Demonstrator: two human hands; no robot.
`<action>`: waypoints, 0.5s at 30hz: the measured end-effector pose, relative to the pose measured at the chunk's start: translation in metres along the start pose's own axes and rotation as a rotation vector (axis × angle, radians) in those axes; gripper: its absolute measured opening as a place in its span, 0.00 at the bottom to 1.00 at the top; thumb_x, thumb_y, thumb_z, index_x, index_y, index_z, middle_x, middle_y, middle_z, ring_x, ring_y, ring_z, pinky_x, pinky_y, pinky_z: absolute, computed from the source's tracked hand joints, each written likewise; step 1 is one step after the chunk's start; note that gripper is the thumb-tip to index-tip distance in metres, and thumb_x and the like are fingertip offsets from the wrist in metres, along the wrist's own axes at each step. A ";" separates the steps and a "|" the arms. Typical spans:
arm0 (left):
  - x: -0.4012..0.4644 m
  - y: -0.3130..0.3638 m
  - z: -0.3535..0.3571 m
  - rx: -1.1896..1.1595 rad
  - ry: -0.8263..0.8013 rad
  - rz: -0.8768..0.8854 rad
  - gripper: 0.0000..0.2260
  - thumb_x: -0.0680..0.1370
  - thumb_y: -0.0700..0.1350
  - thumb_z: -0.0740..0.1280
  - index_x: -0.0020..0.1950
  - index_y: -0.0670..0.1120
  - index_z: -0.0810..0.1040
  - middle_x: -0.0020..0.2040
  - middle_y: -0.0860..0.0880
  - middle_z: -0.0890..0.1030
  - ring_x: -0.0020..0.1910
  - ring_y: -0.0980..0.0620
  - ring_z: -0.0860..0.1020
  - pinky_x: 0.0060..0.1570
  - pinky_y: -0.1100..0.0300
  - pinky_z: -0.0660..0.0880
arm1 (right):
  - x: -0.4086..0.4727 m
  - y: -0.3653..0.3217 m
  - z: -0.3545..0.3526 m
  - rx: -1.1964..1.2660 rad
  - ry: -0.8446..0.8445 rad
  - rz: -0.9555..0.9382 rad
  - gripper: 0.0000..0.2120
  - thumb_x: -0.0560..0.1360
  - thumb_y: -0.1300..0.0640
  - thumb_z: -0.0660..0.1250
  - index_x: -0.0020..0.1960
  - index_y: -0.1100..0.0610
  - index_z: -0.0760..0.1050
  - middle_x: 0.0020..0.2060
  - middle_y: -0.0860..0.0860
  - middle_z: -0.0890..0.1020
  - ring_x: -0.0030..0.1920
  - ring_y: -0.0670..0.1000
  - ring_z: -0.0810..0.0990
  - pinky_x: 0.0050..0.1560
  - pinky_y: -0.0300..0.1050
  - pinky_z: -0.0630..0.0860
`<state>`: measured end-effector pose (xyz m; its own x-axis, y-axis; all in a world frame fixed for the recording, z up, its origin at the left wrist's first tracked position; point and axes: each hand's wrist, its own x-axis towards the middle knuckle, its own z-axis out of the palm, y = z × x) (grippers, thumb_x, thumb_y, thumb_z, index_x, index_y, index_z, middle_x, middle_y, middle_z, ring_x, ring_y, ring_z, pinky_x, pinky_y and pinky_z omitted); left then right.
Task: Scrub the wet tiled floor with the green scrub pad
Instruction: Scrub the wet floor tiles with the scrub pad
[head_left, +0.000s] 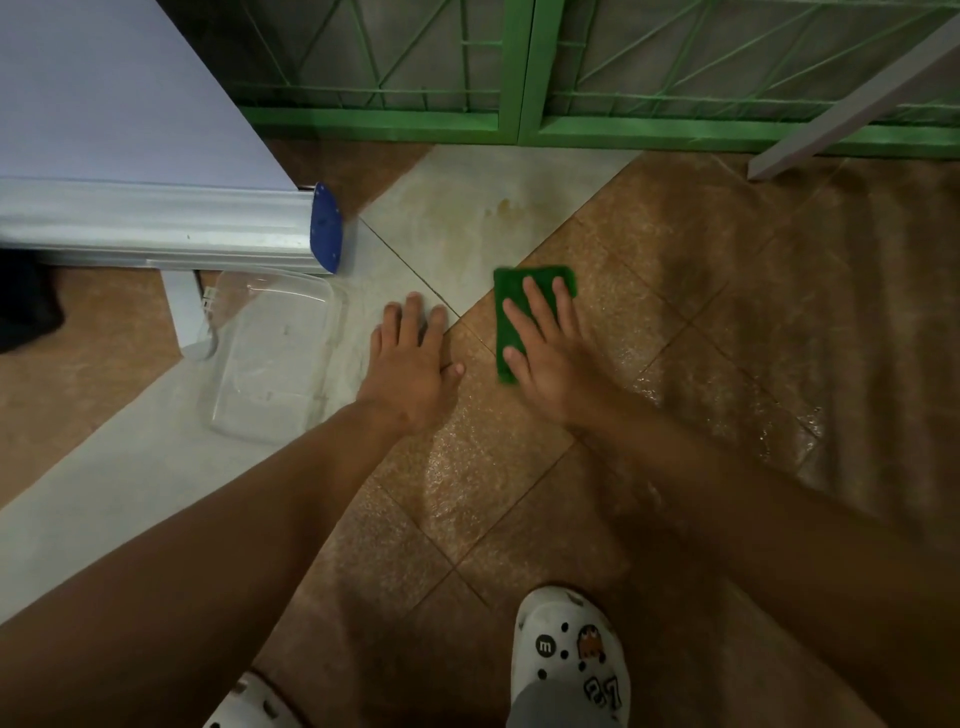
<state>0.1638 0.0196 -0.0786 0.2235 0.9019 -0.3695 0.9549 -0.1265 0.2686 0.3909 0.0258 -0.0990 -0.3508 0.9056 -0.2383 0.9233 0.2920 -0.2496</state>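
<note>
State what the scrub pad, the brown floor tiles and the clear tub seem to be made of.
Scrub pad: probably coarse synthetic fibre, matte green and fuzzy-looking.
Brown floor tiles: likely ceramic or stone, speckled, glistening wet, with grout lines.
Clear tub: probably thin plastic, transparent with glossy edges.

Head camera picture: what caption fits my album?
Right hand presses green scrub pad on wet tiles; left hand rests flat.

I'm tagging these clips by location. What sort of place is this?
Probably a home entrance or utility area: wet brown tiled floor, a green metal gate along the far edge, and a white appliance beside it.
</note>
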 end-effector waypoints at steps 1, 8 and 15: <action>0.000 0.000 0.000 0.007 -0.001 0.001 0.34 0.84 0.60 0.56 0.84 0.47 0.47 0.83 0.41 0.42 0.81 0.37 0.39 0.80 0.40 0.45 | 0.018 0.005 -0.007 -0.004 -0.010 0.021 0.30 0.85 0.41 0.45 0.84 0.53 0.49 0.83 0.56 0.45 0.81 0.63 0.38 0.79 0.61 0.37; -0.001 0.002 -0.003 -0.010 -0.016 -0.011 0.34 0.84 0.59 0.56 0.84 0.47 0.46 0.83 0.42 0.40 0.81 0.37 0.38 0.80 0.41 0.44 | 0.066 0.006 -0.031 0.061 -0.079 0.083 0.31 0.85 0.44 0.48 0.84 0.53 0.45 0.83 0.54 0.39 0.80 0.62 0.33 0.80 0.61 0.38; 0.000 0.000 0.001 -0.024 -0.019 -0.014 0.34 0.85 0.59 0.55 0.84 0.48 0.45 0.83 0.42 0.38 0.81 0.38 0.36 0.80 0.42 0.42 | -0.046 -0.022 0.014 0.123 0.025 0.021 0.29 0.84 0.46 0.52 0.82 0.56 0.55 0.83 0.55 0.48 0.81 0.61 0.37 0.79 0.62 0.38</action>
<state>0.1638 0.0194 -0.0798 0.2138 0.8956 -0.3900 0.9531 -0.1038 0.2843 0.3846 -0.0268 -0.0952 -0.3262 0.9190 -0.2215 0.9035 0.2342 -0.3588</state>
